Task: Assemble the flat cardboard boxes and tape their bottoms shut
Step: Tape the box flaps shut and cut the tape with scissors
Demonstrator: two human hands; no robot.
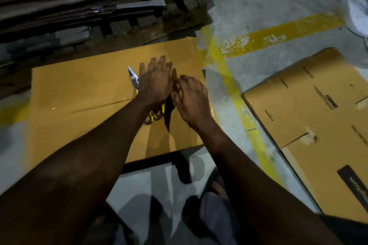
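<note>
A brown cardboard box point(83, 93) stands in front of me with its closed flaps facing up and a seam running across them. Scissors point(133, 78) with yellow and black handles lie on it, partly under my hands. My left hand point(154, 81) is held over the box with straight fingers, its palm against a dark brown tape roll point(169, 114) seen edge-on. My right hand point(192, 98) curls its fingers round that roll from the other side. Motion blur hides the fingertips.
A tall stack of flat cardboard point(83, 2) on a pallet fills the upper left. A flattened printed box point(310, 117) lies on the concrete floor at the right, past yellow floor lines point(235, 89). A white bag point(358, 12) is at the right edge. My sandalled foot point(217, 187) is below.
</note>
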